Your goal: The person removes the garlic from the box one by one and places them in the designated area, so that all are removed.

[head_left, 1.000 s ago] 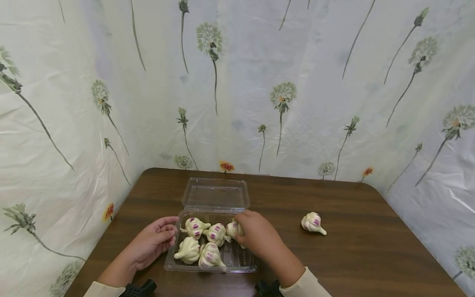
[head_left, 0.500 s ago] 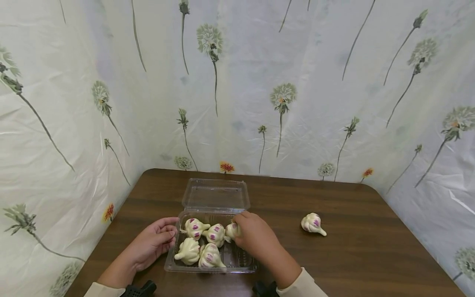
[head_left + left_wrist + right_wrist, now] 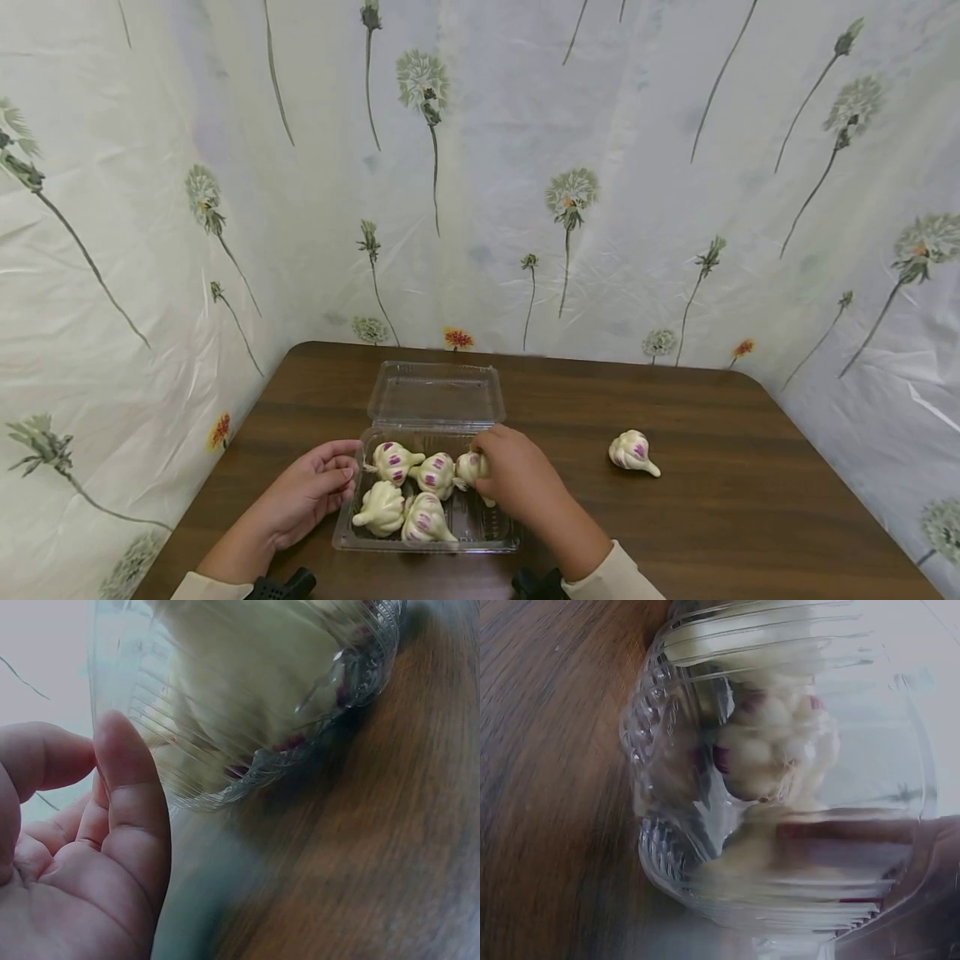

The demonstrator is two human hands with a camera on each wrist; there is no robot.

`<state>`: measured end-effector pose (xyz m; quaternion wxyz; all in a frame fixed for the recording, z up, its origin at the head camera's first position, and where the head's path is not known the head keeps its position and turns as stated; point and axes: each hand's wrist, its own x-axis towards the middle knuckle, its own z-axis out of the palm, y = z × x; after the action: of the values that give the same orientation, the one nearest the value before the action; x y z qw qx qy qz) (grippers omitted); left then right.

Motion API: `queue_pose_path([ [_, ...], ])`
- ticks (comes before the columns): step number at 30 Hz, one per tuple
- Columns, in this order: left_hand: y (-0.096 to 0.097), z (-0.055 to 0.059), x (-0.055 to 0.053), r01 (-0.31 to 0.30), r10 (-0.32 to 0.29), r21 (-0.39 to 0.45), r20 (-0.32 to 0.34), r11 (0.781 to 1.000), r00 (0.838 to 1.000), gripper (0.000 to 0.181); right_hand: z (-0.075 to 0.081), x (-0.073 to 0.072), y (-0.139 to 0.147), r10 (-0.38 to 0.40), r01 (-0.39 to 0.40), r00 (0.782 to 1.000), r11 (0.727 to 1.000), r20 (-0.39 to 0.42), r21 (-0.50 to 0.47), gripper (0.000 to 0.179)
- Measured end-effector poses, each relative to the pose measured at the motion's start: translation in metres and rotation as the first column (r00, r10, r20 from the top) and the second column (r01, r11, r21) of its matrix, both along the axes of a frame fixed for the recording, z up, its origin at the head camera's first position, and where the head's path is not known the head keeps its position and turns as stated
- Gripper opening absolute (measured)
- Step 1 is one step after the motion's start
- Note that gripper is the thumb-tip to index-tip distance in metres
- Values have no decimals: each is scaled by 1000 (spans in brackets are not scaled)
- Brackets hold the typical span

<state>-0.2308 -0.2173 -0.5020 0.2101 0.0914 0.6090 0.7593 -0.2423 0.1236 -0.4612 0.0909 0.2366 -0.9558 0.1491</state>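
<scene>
A clear plastic clamshell container [image 3: 491, 525] sits on the table with its lid [image 3: 437, 394] folded back. Several garlic bulbs, white with purple patches, fill its left and middle, including a front bulb [image 3: 426, 518]. My left hand [image 3: 311, 493] pinches the container's left rim between thumb and fingers, as the left wrist view shows. Over the back right corner, my right hand [image 3: 521, 473] holds a garlic bulb [image 3: 468, 468] inside the container, its fingertips partly hidden. In the right wrist view, bulbs [image 3: 769, 750] show through the ribbed wall.
Another garlic bulb [image 3: 632, 451] lies on the brown wooden table [image 3: 720, 500], right of the container. A white sheet [image 3: 487, 183] with dandelion prints hangs behind the table and along its sides.
My right hand shifts slightly over the bulb at the back right, and more of that bulb shows now than half a second ago. The left hand keeps its place.
</scene>
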Motion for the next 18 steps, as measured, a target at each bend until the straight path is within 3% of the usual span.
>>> queue_pose_path([
  [18, 0, 0, 1, 7, -7, -1, -16, 1000, 1000, 60, -1, -3, 8, -6, 30, 994, 974, 106, -223, 32],
])
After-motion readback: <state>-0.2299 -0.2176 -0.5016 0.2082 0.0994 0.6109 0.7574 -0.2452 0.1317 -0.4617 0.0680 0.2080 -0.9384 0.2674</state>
